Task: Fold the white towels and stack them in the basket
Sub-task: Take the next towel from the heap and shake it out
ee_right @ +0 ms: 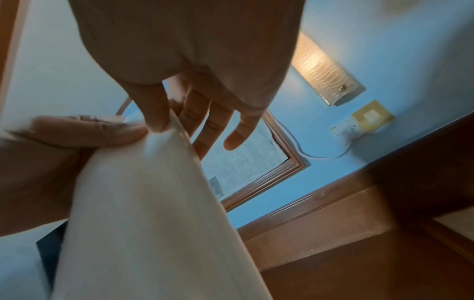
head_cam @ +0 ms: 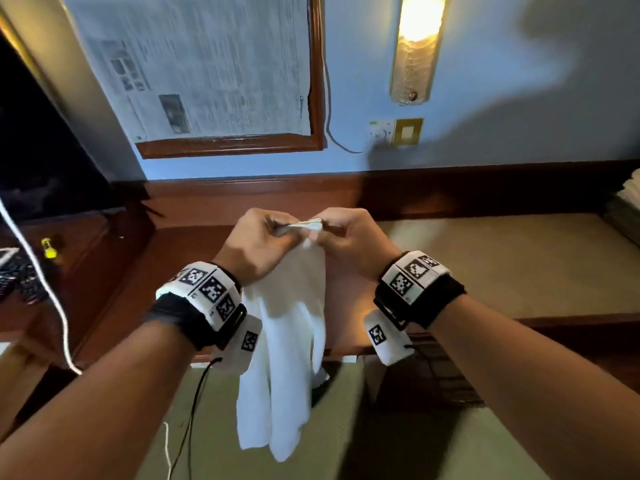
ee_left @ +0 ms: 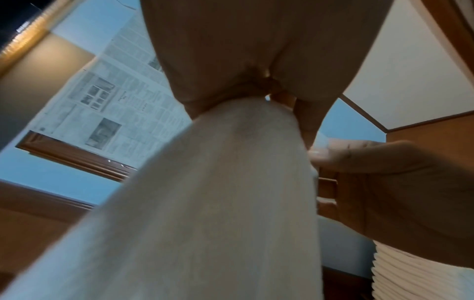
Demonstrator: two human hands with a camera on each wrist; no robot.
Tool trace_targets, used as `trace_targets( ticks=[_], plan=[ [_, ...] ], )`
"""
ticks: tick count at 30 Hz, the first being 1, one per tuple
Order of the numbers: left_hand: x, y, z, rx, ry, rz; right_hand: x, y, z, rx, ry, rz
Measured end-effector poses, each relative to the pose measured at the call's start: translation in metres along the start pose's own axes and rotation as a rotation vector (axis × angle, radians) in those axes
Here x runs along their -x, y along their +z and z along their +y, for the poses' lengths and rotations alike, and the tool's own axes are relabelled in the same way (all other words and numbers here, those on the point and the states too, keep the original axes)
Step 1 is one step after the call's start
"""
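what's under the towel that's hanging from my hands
The towel hangs free from both hands, left and right. Beneath it lie the wooden desk edge and green floor. Whatever is directly behind the cloth is covered.

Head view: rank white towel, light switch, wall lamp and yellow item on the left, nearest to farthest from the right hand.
From the right hand:
1. White towel: pinched at its top edge, hanging between the wrists.
2. Light switch: on the wall, above and slightly right.
3. Wall lamp and yellow item: lamp higher on the wall, item far left; too close to rank.
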State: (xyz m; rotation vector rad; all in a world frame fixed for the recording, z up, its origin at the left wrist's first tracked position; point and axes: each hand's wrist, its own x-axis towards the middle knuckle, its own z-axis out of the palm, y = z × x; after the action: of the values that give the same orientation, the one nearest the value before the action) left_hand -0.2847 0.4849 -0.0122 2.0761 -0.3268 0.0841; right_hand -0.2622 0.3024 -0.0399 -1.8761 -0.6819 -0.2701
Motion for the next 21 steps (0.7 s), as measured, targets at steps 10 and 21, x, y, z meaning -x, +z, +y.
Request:
trace_targets(
  ticks=[10,21],
  plan=[
    [0.021,0.003,-0.035,0.489,-0.046,0.097,-0.075,-0.016,-0.037,0.114,-0.134,0.139],
    [0.017,0.051,-0.118,0.115,-0.129,-0.033,-0.095,-0.073,-0.027,0.241,-0.064,0.247]
  ],
)
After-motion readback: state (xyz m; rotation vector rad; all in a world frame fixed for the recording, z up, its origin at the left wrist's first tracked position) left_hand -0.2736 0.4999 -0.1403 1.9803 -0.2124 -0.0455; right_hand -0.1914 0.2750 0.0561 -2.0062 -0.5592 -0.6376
